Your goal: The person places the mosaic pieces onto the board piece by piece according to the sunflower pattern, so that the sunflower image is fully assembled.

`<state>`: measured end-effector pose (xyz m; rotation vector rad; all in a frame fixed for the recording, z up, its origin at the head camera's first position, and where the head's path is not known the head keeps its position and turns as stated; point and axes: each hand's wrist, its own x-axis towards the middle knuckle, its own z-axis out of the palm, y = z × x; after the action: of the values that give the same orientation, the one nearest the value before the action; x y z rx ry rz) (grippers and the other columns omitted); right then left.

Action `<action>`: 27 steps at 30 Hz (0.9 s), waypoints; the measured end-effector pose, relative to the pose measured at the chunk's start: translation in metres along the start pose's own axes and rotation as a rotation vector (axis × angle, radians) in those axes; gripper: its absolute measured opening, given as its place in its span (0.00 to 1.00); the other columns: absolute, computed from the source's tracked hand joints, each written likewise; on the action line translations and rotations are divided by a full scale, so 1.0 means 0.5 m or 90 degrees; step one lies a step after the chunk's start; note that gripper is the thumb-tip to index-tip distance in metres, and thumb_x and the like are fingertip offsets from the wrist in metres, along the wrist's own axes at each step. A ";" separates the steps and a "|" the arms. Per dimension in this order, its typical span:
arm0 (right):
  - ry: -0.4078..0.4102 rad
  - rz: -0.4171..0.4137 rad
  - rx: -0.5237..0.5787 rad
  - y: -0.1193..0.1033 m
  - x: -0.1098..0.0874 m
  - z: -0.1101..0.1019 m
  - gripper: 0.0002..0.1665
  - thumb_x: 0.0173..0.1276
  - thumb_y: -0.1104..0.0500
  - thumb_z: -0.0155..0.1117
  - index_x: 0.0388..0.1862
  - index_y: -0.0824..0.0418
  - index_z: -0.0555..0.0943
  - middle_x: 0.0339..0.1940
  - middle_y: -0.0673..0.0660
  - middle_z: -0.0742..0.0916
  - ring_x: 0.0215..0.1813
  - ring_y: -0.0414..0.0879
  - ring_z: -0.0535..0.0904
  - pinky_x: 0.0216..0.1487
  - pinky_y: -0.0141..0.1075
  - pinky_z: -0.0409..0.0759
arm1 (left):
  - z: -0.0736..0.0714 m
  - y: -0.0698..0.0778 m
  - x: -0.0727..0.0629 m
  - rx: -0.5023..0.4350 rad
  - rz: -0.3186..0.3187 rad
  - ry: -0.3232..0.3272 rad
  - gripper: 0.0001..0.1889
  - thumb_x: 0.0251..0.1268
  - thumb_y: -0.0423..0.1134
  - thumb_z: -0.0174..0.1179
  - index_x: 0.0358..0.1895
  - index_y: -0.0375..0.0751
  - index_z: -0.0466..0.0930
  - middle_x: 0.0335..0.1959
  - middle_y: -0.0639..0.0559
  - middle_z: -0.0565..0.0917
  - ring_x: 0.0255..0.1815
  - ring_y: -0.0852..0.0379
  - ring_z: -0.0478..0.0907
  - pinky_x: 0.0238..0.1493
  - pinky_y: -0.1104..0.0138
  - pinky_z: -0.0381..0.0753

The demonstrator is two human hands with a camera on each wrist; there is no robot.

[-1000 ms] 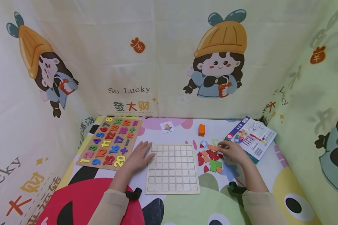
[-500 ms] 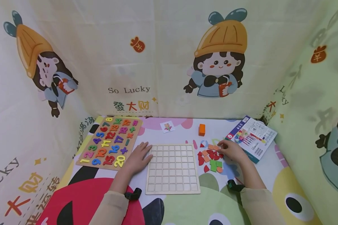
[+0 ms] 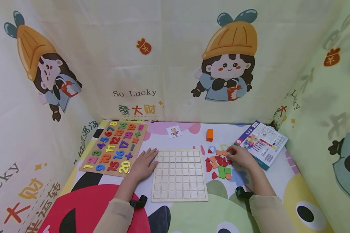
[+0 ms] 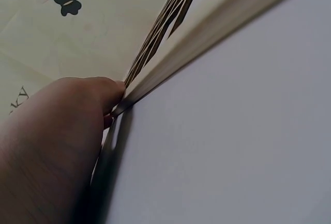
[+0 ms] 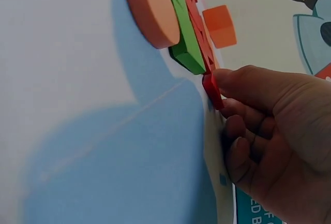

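Observation:
A pale wooden grid board [image 3: 179,175] with rows of square cells lies in the middle of the table. My left hand [image 3: 142,165] rests palm down on the table at its left edge, fingers extended and thumb against the rim. In the left wrist view the thumb [image 4: 98,92] meets the side of the board [image 4: 207,35]. My right hand [image 3: 239,157] is at the right side of a pile of coloured pieces, fingertips by an orange square [image 3: 225,153]. In the right wrist view its thumb is next to a red piece [image 5: 212,90]; whether it pinches anything is unclear.
Loose red, orange and green pieces [image 3: 221,172] lie right of the board. A number puzzle board [image 3: 115,148] is at the left. Behind stand a small patterned card [image 3: 174,131] and an orange block [image 3: 210,135]. A printed box [image 3: 262,144] lies at the back right.
Both hands stay almost in place. The left thumb has drawn back slightly from over the board to its edge. The pieces show no clear movement.

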<state>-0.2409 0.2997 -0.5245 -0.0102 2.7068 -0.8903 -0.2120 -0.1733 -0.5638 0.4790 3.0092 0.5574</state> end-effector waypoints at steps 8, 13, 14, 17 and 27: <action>0.002 0.003 -0.015 -0.011 0.001 0.004 0.20 0.68 0.49 0.65 0.54 0.57 0.79 0.40 0.55 0.82 0.44 0.49 0.75 0.42 0.36 0.75 | 0.003 -0.004 0.001 0.004 0.004 0.001 0.31 0.75 0.59 0.46 0.77 0.55 0.58 0.79 0.57 0.60 0.82 0.52 0.49 0.82 0.52 0.46; 0.003 0.000 -0.012 -0.024 -0.002 -0.006 0.22 0.68 0.48 0.65 0.55 0.58 0.78 0.40 0.56 0.82 0.44 0.49 0.76 0.41 0.36 0.76 | 0.005 -0.006 0.002 0.001 0.010 0.009 0.32 0.75 0.58 0.47 0.77 0.55 0.59 0.79 0.56 0.61 0.82 0.51 0.50 0.82 0.52 0.47; 0.003 0.000 -0.012 -0.026 -0.002 -0.008 0.21 0.68 0.49 0.65 0.55 0.58 0.78 0.40 0.56 0.82 0.43 0.49 0.76 0.40 0.35 0.77 | 0.006 -0.006 0.003 0.002 0.011 0.011 0.32 0.75 0.59 0.47 0.77 0.55 0.59 0.79 0.56 0.61 0.82 0.51 0.50 0.82 0.52 0.47; 0.002 -0.015 -0.016 -0.038 -0.002 -0.012 0.20 0.69 0.50 0.64 0.56 0.57 0.79 0.39 0.56 0.82 0.42 0.49 0.76 0.38 0.35 0.77 | 0.009 -0.008 0.004 0.006 0.012 0.016 0.31 0.75 0.59 0.47 0.77 0.55 0.59 0.78 0.57 0.61 0.82 0.51 0.51 0.82 0.52 0.47; 0.012 -0.105 -0.003 -0.122 -0.002 0.008 0.17 0.67 0.53 0.67 0.53 0.55 0.80 0.37 0.55 0.82 0.38 0.48 0.76 0.32 0.34 0.80 | 0.008 -0.005 0.001 0.005 0.009 0.019 0.32 0.74 0.59 0.48 0.77 0.55 0.60 0.78 0.57 0.62 0.82 0.51 0.51 0.82 0.51 0.48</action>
<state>-0.2440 0.2479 -0.4916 -0.2295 2.7559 -0.9343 -0.2128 -0.1740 -0.5685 0.4971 3.0392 0.5588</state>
